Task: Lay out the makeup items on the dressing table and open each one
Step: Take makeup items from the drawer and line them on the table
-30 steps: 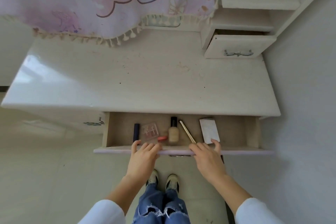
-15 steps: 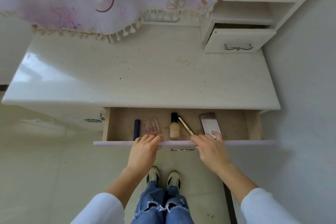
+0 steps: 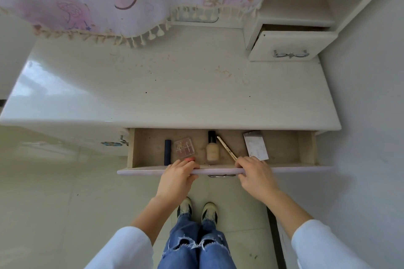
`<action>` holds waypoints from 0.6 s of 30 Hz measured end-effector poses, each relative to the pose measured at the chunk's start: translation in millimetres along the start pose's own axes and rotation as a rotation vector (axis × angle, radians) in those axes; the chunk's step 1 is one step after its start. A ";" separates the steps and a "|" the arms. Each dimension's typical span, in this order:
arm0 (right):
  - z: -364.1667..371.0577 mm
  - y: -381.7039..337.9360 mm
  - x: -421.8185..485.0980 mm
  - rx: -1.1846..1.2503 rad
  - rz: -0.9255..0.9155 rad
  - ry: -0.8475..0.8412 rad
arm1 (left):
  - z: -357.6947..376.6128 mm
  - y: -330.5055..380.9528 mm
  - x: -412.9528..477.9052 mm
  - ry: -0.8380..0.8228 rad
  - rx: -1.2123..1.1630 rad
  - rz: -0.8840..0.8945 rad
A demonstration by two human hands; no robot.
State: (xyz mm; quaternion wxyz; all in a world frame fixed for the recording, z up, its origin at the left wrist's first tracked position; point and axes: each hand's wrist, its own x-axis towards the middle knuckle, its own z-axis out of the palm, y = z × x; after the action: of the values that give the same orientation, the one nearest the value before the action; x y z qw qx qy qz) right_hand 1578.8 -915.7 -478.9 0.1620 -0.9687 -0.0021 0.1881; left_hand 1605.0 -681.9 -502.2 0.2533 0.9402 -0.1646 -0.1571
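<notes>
Both hands, left hand (image 3: 178,173) and right hand (image 3: 254,172), gripped the pale wooden drawer front (image 3: 301,169) at lower centre, having pulled it wider, exposing the beige foundation bottle (image 3: 212,150) for retrieval.

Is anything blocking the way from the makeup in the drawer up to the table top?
Nothing visible does. The drawer is pulled out, the foundation bottle and its neighbours lie uncovered, and the table top above is bare. Both hands rest on the drawer's front edge.

White long sleeves (image 3: 323,244), ripped blue jeans (image 3: 196,244), dark-and-cream sneakers (image 3: 208,213).
</notes>
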 end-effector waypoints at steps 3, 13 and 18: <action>-6.6 -12.5 7.1 0.087 0.050 -0.103 | -7.6 0.1 1.5 -0.078 -0.049 -0.011; 10.9 -87.2 89.2 0.247 -0.003 -0.189 | -41.3 -55.0 51.2 -0.082 -0.112 -0.600; 38.3 -105.2 138.6 -0.044 -0.086 -0.360 | -20.8 -85.1 77.9 -0.259 -0.106 -0.597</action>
State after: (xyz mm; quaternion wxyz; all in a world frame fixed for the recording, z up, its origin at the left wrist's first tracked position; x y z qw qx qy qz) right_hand 1699.6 -795.0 -529.8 0.1455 -0.9218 -0.0766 0.3512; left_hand 1702.3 -633.9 -546.6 0.2218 0.9047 0.0957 -0.3510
